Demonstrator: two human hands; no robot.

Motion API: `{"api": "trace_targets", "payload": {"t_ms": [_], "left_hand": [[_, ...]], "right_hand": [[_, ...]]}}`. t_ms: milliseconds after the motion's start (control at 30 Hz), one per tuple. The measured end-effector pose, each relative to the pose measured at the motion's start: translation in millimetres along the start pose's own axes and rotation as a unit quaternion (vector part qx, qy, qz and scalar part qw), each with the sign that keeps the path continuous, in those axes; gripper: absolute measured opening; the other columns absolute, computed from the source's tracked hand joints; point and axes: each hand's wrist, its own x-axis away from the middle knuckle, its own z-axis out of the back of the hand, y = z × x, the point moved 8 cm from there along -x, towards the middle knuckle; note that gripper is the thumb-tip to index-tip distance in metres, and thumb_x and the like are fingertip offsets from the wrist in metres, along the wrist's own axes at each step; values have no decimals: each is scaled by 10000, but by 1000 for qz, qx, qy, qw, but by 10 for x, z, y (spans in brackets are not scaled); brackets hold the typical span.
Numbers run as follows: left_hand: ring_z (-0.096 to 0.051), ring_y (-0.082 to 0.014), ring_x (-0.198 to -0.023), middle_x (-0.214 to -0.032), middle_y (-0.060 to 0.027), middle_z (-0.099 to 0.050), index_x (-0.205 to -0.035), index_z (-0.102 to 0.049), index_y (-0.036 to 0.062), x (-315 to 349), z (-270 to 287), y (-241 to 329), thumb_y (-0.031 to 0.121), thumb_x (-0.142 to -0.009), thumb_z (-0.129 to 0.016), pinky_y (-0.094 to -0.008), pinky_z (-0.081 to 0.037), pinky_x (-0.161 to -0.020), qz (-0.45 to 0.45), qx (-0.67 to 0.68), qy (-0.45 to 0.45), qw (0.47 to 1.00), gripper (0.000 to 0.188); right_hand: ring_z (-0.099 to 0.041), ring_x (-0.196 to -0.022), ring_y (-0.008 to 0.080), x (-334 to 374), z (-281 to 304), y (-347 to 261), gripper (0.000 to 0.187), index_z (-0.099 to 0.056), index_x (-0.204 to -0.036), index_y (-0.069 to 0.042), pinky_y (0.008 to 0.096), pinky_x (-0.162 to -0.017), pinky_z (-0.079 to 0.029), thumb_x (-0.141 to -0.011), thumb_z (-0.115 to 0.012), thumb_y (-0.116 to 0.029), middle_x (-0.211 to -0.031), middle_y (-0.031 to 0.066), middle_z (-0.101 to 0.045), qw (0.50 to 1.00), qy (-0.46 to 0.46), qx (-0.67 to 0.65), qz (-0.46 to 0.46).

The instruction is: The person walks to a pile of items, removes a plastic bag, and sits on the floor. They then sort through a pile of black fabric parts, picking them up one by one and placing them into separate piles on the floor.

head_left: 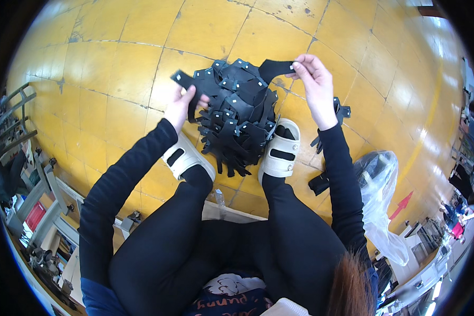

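2 hands, both occupied. My L hand point(179, 109) has 1 blk strip point(184, 79) pinched btwn thumb & fingers, white-tagged end sticking up, L edge of pile. My R hand point(318, 88) grips 1 blk flat piece point(275, 69) by its tip, thumb on top, wide end over the pile's upper R edge.

Pile point(236, 108): 1 big heap of blk pieces, many w/ small white tags, on yellow tiled floor point(205, 31), btwn & fwd of my 2 off-white sandals point(282, 158). Exact qty n/a, too much overlap.

R side: 1 small blk bunch point(344, 111) partly behind my R forearm, qty unclear; 1 clear plastic bag point(378, 181) farther back; 1 red arrow point(402, 205) on floor next to bag.
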Motion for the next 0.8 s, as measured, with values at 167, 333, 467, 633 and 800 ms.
{"api": "trace_targets", "payload": {"t_ms": [167,333,467,633,800], "left_hand": [[-559,-245,-1066,-1166,-138,-543,-1482,-104,107,195,-620,1027,284,-927,-592,-383,-390,-990,-211,-21,-165,963,760],[-523,-166,-1120,-1219,-106,-523,-1444,-210,55,530,-1328,1262,251,-886,-678,-314,-413,-977,-200,-58,-286,935,753],[-564,-94,-721,-861,-15,-605,-1119,-550,62,403,-1210,1048,274,-1001,-478,-248,-468,-686,-107,-18,-218,970,254],[-519,-94,-732,-921,-23,-596,-1142,-506,90,120,-451,459,225,-963,-540,-230,-414,-682,25,-14,-76,997,226],[-561,-133,-827,-1089,-76,-619,-1206,-477,49,147,28,-206,254,-991,-483,-278,-466,-772,172,64,-63,981,297]], "right_hand": [[-627,-814,116,81,-209,-742,121,-567,-1032,10,235,-761,-492,-918,-576,-29,-899,50,-644,988,-127,-30,87],[-612,-847,91,101,-414,-1150,125,-590,-1016,8,228,-784,-483,-914,-598,-65,-913,38,-653,979,-160,16,129],[-603,-886,96,-11,-356,-893,174,-592,-1067,1,232,-807,-473,-937,-574,-112,-957,44,-660,988,-120,6,94],[-625,-922,167,20,-11,194,213,-606,-1116,-21,285,-848,-477,-955,-523,-132,-1019,88,-676,958,-78,271,-46],[-610,-1077,267,191,22,966,245,-609,-1158,-60,344,-933,-463,-941,-511,-119,-1145,113,-653,945,-191,261,-43]]}}
